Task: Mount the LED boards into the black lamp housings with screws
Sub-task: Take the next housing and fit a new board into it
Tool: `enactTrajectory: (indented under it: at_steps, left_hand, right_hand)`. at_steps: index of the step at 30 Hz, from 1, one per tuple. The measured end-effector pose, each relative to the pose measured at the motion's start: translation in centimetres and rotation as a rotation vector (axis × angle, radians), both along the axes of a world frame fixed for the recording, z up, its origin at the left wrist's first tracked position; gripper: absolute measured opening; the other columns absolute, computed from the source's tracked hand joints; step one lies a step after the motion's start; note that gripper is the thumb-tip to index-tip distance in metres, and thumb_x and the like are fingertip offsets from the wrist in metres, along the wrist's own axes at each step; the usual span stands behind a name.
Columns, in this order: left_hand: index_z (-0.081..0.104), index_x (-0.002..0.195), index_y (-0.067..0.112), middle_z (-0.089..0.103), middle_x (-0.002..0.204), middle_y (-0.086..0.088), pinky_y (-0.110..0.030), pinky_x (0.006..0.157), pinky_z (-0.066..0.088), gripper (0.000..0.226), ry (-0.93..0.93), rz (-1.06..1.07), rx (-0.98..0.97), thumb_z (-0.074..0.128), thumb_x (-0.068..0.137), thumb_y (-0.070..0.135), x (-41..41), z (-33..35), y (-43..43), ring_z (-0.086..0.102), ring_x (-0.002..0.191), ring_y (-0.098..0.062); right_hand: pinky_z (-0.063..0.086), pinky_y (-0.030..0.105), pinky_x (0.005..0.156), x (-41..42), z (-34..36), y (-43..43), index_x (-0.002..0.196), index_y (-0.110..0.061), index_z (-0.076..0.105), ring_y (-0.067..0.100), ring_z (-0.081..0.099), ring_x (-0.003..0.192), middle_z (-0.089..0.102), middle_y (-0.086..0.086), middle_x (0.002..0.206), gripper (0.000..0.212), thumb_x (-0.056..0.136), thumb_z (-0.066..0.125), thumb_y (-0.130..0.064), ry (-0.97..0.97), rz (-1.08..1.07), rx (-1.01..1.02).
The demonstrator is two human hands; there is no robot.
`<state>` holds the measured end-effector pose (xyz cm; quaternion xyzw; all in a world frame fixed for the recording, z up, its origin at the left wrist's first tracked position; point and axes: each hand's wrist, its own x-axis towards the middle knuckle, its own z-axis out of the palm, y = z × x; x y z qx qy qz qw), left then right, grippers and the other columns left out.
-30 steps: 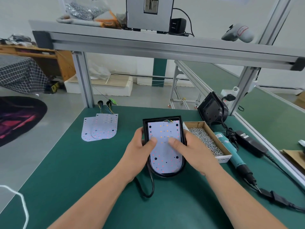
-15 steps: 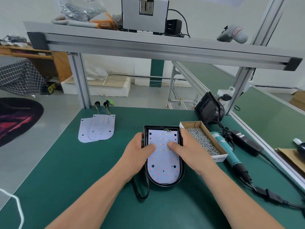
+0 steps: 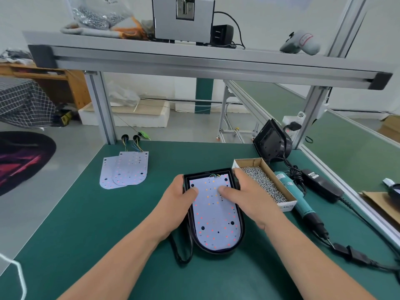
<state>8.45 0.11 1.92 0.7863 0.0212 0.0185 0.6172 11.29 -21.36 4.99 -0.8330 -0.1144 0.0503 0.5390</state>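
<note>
At frame centre, the black lamp housing holds an LED board. The left hand and right hand clasp its sides, thumbs pressing the board. Just right, a cardboard box holds loose screws.

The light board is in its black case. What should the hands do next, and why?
Probably the right hand should take a screw from the screw box beside it: the LED board sits in the black lamp housing under both thumbs, and its holes look empty.
</note>
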Motion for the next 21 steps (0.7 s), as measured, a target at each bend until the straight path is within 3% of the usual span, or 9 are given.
enactTrajectory:
  at_steps: [7,10,13,15,17,19,21]
  left_hand:
    - [0.062,0.115,0.031,0.071,0.113,0.005,-0.04,0.101,0.054,0.017,-0.012,0.008,0.013,0.053,0.103,0.022,0.0,0.2,-0.4,0.064,0.112,-0.023]
    - [0.065,0.117,0.038,0.072,0.111,0.014,-0.03,0.096,0.05,0.017,0.0,0.008,-0.006,0.051,0.107,0.035,0.0,0.2,-0.5,0.063,0.112,-0.009]
    - [0.06,0.134,0.04,0.064,0.122,0.032,-0.024,0.1,0.039,0.032,-0.067,0.047,0.146,0.044,0.108,0.05,0.2,-0.1,-0.3,0.056,0.121,0.003]
    - [0.053,0.147,0.038,0.052,0.134,0.03,-0.027,0.107,0.035,0.05,-0.113,0.105,0.257,0.04,0.104,0.06,0.1,0.0,0.0,0.046,0.125,0.004]
    - [0.059,0.127,0.045,0.061,0.116,0.03,-0.037,0.107,0.048,0.038,-0.119,0.158,0.233,0.038,0.1,0.063,0.1,-0.3,0.4,0.056,0.117,-0.001]
    - [0.059,0.106,0.05,0.067,0.101,0.017,-0.049,0.096,0.058,0.018,-0.101,0.184,0.168,0.042,0.105,0.055,0.0,-0.5,0.5,0.065,0.105,-0.013]
    - [0.06,0.102,0.051,0.067,0.1,0.015,-0.047,0.092,0.058,0.016,-0.121,0.188,0.146,0.046,0.108,0.049,0.0,-0.5,0.6,0.067,0.102,-0.012]
  right_hand:
    - [0.053,0.041,0.104,0.0,0.4,0.2,0.121,-0.029,0.064,0.006,0.067,0.11,0.073,-0.014,0.117,0.027,0.097,0.073,-0.022,-0.033,-0.048,-0.069]
    - [0.053,0.042,0.101,0.3,0.4,-0.3,0.117,-0.027,0.061,0.01,0.066,0.109,0.071,-0.011,0.115,0.021,0.099,0.07,-0.029,-0.026,-0.038,-0.185]
    - [0.053,0.038,0.1,0.3,0.6,-0.6,0.123,-0.029,0.06,0.006,0.065,0.11,0.07,-0.014,0.118,0.025,0.1,0.068,-0.03,-0.038,-0.003,-0.236]
    - [0.052,0.037,0.097,0.3,0.7,-0.8,0.127,-0.029,0.056,0.006,0.065,0.108,0.069,-0.015,0.117,0.03,0.099,0.069,-0.03,-0.069,0.02,-0.279]
    - [0.051,0.038,0.086,0.3,0.7,-0.8,0.125,-0.026,0.049,0.01,0.064,0.099,0.068,-0.008,0.108,0.034,0.098,0.07,-0.033,-0.108,0.022,-0.357]
    - [0.045,0.037,0.069,0.4,0.6,-0.8,0.12,-0.024,0.041,0.017,0.061,0.083,0.062,0.002,0.092,0.037,0.098,0.069,-0.035,-0.146,-0.001,-0.461]
    - [0.04,0.04,0.066,0.4,0.5,-0.9,0.112,-0.021,0.039,0.018,0.055,0.079,0.055,0.003,0.089,0.033,0.099,0.066,-0.034,-0.204,-0.011,-0.563]
